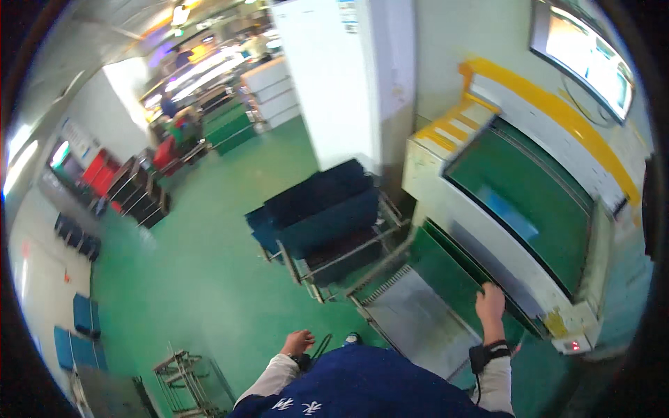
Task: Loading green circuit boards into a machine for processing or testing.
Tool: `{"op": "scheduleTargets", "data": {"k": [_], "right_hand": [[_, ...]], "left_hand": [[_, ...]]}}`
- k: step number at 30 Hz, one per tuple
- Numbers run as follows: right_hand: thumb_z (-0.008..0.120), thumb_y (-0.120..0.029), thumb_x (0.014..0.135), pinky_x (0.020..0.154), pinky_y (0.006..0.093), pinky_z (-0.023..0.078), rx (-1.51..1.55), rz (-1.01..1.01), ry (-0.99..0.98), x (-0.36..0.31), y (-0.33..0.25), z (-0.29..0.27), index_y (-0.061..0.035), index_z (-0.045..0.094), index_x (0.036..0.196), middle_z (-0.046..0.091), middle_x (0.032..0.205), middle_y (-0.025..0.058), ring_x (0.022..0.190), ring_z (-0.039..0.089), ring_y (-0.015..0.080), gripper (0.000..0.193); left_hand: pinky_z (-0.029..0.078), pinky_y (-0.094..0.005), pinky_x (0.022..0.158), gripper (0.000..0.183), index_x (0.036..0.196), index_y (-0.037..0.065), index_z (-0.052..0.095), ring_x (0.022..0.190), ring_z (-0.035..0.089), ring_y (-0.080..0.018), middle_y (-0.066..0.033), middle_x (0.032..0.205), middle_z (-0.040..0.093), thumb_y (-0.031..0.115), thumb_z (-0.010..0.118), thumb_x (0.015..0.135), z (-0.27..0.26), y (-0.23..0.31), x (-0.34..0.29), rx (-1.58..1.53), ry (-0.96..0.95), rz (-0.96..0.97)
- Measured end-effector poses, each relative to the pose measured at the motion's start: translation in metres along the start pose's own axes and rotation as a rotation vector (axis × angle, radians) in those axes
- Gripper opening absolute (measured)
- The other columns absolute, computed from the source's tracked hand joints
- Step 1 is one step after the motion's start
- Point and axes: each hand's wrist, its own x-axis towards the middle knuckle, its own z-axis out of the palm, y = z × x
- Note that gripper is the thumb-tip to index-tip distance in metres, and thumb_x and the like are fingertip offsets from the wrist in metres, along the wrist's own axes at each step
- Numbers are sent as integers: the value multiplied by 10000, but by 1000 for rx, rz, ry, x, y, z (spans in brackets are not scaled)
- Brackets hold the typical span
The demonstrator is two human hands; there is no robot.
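My left hand (298, 342) hangs low in front of my dark blue apron (376, 386), its fingers curled in, and no object shows in it. Beside it a thin black cord (323, 346) loops out from the wrist. Over the lower green belt (446, 272) of a white machine (481, 240) is my right hand (490, 303), loosely closed, with nothing visible in the fingers. Whether it touches the belt's edge I cannot tell. A blurred blue flat piece (512, 212) lies on the machine's upper green belt (533, 181). Below my right hand stands a grey metal plate (421, 320).
A metal-framed cart (320, 275) holding dark blue panels (324, 202) stands ahead, beside a white pillar (327, 83). An empty rack (185, 376) is at lower left. Stacked crates (136, 188) stand farther left. A screen (585, 52) hangs above the machine.
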Motion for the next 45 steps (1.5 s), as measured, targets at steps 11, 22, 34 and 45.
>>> {"op": "scheduleTargets", "data": {"k": [11, 22, 34, 45], "right_hand": [[672, -169, 712, 737, 432, 459, -132, 145, -204, 23, 0, 13, -20, 604, 854, 613, 887, 174, 869, 580, 347, 217], [659, -157, 679, 727, 426, 480, -158, 171, -300, 30, 4, 17, -19, 640, 868, 629, 887, 173, 865, 601, 335, 234], [683, -170, 687, 742, 421, 477, -163, 183, -205, 20, -1, 22, -24, 610, 928, 626, 901, 176, 877, 600, 333, 290], [680, -165, 694, 742, 412, 480, -179, 222, -238, 20, -12, 13, -38, 617, 959, 631, 910, 169, 885, 604, 321, 301]], "left_hand": [[490, -322, 538, 271, 1031, 21, 519, 708, 613, -237, -112, 899, 600, 208, 563, 839, -4, -2, 5, -276, 132, -298], [486, -323, 518, 262, 1014, 34, 524, 684, 614, -221, -101, 888, 608, 211, 571, 828, 22, 19, -12, -150, 278, -307], [492, -342, 552, 320, 1079, 4, 499, 744, 622, -261, -154, 1013, 601, 213, 561, 845, 23, 22, -21, -106, 316, -285], [477, -340, 525, 221, 968, 40, 511, 730, 605, -249, -135, 950, 596, 198, 579, 829, 10, 19, -24, -408, 111, -322]]}}
